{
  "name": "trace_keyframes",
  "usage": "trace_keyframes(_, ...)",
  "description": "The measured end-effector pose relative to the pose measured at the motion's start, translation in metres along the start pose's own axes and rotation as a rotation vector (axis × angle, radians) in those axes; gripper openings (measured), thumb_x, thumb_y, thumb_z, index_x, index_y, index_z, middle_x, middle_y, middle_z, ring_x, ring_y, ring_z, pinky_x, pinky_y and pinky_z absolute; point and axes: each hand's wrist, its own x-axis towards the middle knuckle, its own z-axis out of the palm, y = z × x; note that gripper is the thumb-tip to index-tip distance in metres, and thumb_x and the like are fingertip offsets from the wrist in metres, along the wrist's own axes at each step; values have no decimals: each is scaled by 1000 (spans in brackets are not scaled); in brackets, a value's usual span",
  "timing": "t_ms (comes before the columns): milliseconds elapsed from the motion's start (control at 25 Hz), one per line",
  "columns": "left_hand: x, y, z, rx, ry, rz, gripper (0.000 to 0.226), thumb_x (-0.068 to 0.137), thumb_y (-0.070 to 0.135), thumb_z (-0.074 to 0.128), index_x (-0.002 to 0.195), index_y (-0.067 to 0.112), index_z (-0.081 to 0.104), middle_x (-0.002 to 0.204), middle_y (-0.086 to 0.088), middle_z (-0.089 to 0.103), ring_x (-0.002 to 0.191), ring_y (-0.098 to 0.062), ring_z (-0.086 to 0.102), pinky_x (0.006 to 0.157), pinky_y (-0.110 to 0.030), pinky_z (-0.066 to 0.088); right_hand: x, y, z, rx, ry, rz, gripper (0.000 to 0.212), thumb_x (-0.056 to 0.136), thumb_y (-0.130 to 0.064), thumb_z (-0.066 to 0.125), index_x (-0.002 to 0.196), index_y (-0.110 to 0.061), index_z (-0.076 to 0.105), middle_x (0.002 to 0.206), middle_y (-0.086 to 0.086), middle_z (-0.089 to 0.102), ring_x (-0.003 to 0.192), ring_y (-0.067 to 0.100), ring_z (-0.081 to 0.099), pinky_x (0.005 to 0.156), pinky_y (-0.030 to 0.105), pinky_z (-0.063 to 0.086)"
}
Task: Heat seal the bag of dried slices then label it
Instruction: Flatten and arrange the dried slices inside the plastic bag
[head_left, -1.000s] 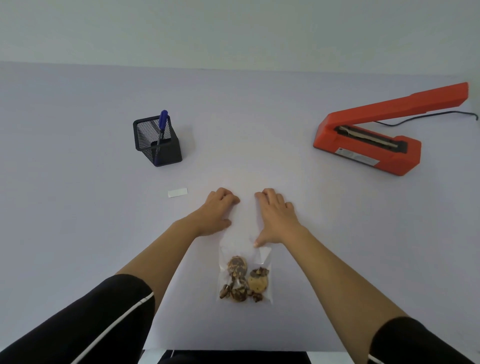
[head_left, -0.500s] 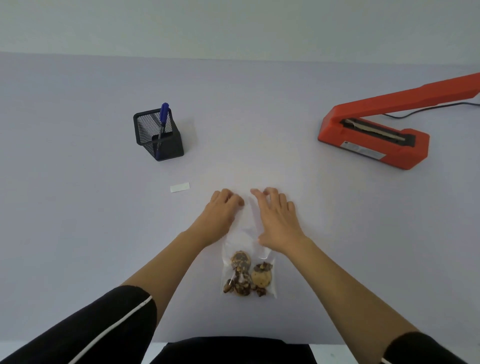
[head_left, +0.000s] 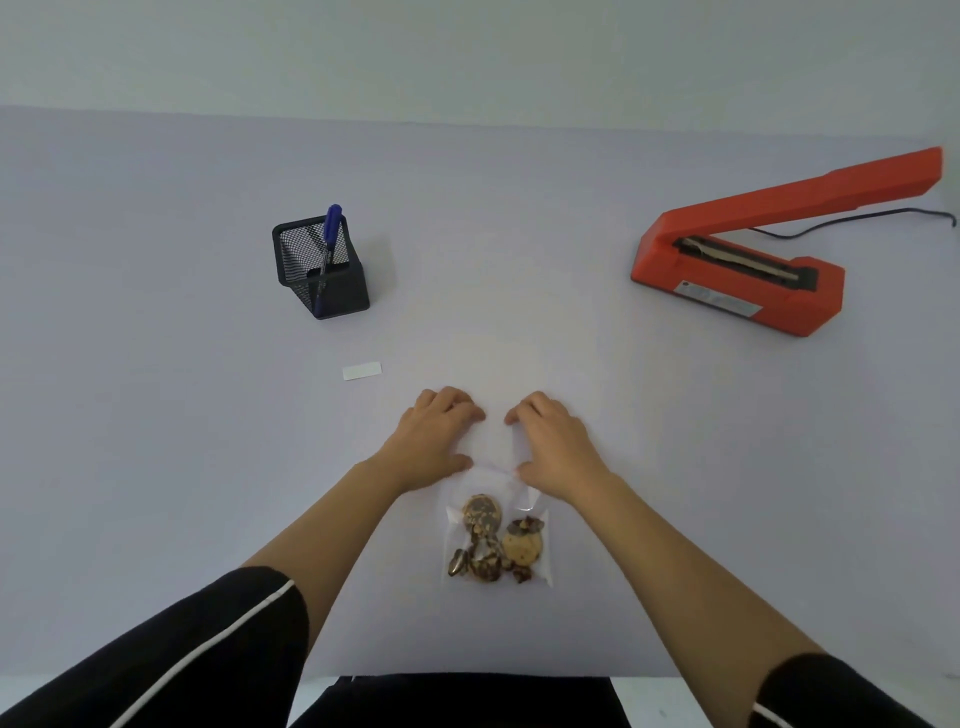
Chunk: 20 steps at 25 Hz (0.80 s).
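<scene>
Grip, right hand (head_left: 558, 447): fingers curled down onto the upper, empty end of the bag (head_left: 496, 540), thumb tip at the film's crease. It appears to pinch a fold of clear film. Grip, left hand (head_left: 434, 441): the same posture on the bag's upper left corner, fingers curled and thumb against the edge. I cannot tell whether film lies between thumb and fingers or is only pressed flat. A narrow strip of film shows between the two hands.

The bag lies flat on the surface (head_left: 156, 415), mouth away from the person. The dried slices (head_left: 491, 543) are gathered in the bag's lower half, clear of the held end.

Judged step: preparing the bag mouth (flattening and aligning it) ahead of sealing. No seal is made and no label is on the bag.

The sealer (head_left: 737, 280) is beyond the bag and to its right, well apart, with its arm raised and the heating strip exposed. The label (head_left: 362, 372) is beyond the bag and to its left, near. The pen holder (head_left: 322, 270) with a blue pen (head_left: 332, 228) stands farther from the bag on that same side.

Next move calls for:
- lifting the bag by its top edge with the slices kept low;
- carrying it to the sealer;
- laying the mouth flat and unwrinkled across the strip;
- freeing one hand to press the arm down.
</scene>
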Motion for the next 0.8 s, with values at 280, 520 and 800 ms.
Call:
trace_keyframes(280,28,7,-20,104,-177,-147,115,62,36,81,147,21,6,149,1,7,132,-30,16,106,-46,28,31,-3,-26,-192,-183,132,123,51,-40,88,143,-17,9,145,6,12,131,28,22,104,44,30)
trace_keyframes(520,17,12,-9,65,-69,-129,97,67,23,76,143,24,16,141,-4,18,122,-29,25,98,-41,33,19,-6,-18,-143,-114,149,123,58,-31,86,146,-20,0,149,11,7,134,31,18,107,43,27)
trace_keyframes(800,-24,0,34,-43,132,79,14,89,11,55,99,9,65,101,-8,57,94,-28,45,87,-40,43,-27,-1,28,142,106,-31,19,85,2,54,99,-10,60,98,6,60,91,24,55,79,34,46)
